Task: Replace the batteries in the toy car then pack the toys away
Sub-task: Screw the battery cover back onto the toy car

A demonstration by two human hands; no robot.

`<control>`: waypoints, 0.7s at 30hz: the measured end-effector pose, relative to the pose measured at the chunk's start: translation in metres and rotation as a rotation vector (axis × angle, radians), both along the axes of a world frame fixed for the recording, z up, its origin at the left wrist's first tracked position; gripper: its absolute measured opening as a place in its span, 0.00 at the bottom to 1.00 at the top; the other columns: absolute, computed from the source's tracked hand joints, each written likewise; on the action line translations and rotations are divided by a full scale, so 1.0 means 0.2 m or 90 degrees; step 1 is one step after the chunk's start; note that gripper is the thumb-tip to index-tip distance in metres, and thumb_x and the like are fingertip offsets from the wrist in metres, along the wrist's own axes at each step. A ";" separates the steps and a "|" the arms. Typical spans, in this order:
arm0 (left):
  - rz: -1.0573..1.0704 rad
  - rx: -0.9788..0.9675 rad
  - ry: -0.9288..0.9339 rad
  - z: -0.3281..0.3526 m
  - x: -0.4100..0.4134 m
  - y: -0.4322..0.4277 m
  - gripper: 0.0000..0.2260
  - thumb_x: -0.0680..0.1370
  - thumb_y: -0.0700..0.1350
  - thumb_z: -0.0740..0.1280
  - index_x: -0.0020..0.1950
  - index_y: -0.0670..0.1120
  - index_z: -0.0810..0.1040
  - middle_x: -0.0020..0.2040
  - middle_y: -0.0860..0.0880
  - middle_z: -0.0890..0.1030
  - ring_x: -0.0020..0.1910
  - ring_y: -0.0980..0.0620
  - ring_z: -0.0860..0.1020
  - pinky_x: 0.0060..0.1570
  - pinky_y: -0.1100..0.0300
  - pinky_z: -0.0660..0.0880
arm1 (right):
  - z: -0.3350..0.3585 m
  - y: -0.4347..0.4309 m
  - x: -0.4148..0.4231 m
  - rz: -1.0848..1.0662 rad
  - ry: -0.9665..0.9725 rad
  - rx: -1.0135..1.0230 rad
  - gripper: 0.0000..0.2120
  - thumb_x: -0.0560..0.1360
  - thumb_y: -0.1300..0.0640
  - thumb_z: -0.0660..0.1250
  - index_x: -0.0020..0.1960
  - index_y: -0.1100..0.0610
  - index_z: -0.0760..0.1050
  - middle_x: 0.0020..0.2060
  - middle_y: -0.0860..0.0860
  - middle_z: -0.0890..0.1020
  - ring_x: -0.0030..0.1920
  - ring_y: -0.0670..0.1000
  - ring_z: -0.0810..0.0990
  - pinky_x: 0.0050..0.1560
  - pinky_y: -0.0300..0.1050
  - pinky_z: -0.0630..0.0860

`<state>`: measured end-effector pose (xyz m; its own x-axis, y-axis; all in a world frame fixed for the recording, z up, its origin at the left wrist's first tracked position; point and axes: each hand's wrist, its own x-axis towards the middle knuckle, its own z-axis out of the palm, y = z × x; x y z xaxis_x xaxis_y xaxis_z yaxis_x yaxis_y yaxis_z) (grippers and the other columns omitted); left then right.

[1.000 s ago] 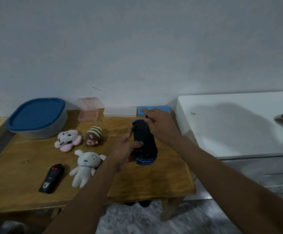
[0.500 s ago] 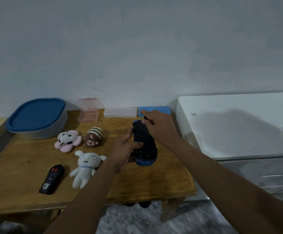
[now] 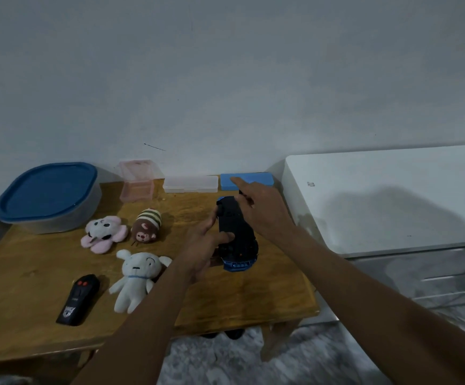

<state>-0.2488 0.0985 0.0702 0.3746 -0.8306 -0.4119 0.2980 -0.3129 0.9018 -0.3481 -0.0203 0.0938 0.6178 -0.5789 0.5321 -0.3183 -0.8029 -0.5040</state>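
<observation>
At the far left of the wooden counter (image 3: 31,273) we see a clear container with a blue lid (image 3: 48,195), set close to the wall. Nearer to us lies a black remote control (image 3: 78,300) with red buttons. To its right are three soft toys: a pink flower plush (image 3: 103,233), a white plush (image 3: 135,276) lying on its back nearer the front edge, and a brown plush with a striped cap (image 3: 146,226) just beside the pink one. Against the wall behind them stands a pink see-through box (image 3: 138,180), and to its right a flat clear case (image 3: 191,184).

Next we come to the left hand (image 3: 206,243). Its grip is closed on the left side of the toy car (image 3: 237,237), thumb across the black underside and fingers reaching up along the edge. The car is right of the counter's middle, turned belly up between both hands, its blue body showing at the near end. We cannot tell whether it touches the wood.

A blue case (image 3: 256,179) sits by the wall behind it. The right hand (image 3: 264,212) covers the car's far end, its grip clamped there with thumb and curled fingers, while the forefinger sticks out straight toward the blue case. What lies under those fingers is hidden.

At the far right stands a white cabinet (image 3: 392,195), just beside the counter.
</observation>
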 end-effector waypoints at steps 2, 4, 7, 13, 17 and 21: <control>-0.006 0.003 -0.002 -0.01 0.00 0.00 0.32 0.77 0.34 0.66 0.75 0.60 0.63 0.57 0.47 0.82 0.54 0.43 0.81 0.55 0.42 0.78 | -0.01 -0.01 -0.01 0.006 -0.002 0.004 0.17 0.77 0.62 0.62 0.65 0.59 0.74 0.40 0.55 0.84 0.39 0.53 0.80 0.42 0.53 0.79; -0.011 0.006 -0.006 -0.01 -0.01 0.00 0.32 0.77 0.35 0.66 0.75 0.61 0.63 0.56 0.48 0.82 0.53 0.44 0.81 0.55 0.43 0.78 | -0.01 -0.01 -0.03 0.001 0.001 -0.002 0.15 0.77 0.61 0.63 0.62 0.60 0.77 0.40 0.56 0.84 0.39 0.53 0.80 0.43 0.54 0.79; -0.024 0.011 -0.008 -0.03 -0.02 0.00 0.33 0.77 0.35 0.66 0.75 0.61 0.62 0.57 0.47 0.81 0.54 0.44 0.80 0.53 0.44 0.78 | 0.00 -0.01 -0.04 -0.007 0.015 0.002 0.15 0.76 0.58 0.66 0.62 0.61 0.77 0.41 0.57 0.82 0.42 0.54 0.79 0.45 0.52 0.78; -0.031 0.016 -0.005 -0.04 -0.04 -0.01 0.33 0.76 0.35 0.67 0.74 0.62 0.63 0.57 0.47 0.82 0.53 0.44 0.82 0.47 0.48 0.80 | -0.01 -0.01 -0.06 -0.023 0.025 0.012 0.16 0.76 0.61 0.65 0.64 0.59 0.75 0.43 0.57 0.82 0.43 0.53 0.78 0.47 0.49 0.77; -0.028 0.020 -0.008 -0.05 -0.04 -0.01 0.34 0.76 0.36 0.68 0.74 0.63 0.62 0.59 0.47 0.81 0.54 0.43 0.81 0.53 0.43 0.79 | -0.01 0.00 -0.06 0.000 0.049 0.023 0.18 0.76 0.61 0.65 0.66 0.59 0.73 0.45 0.57 0.82 0.45 0.53 0.78 0.48 0.44 0.75; -0.032 0.012 -0.001 -0.05 -0.05 -0.01 0.33 0.76 0.36 0.68 0.74 0.63 0.63 0.59 0.47 0.81 0.53 0.43 0.82 0.49 0.46 0.80 | 0.00 0.02 -0.07 -0.010 0.002 0.045 0.15 0.75 0.60 0.67 0.62 0.57 0.77 0.45 0.54 0.83 0.42 0.48 0.77 0.49 0.43 0.76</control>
<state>-0.2583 0.0971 0.0602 0.3329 -0.8405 -0.4275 0.2801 -0.3448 0.8959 -0.3627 -0.0168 0.0935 0.6100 -0.6244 0.4879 -0.3316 -0.7604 -0.5585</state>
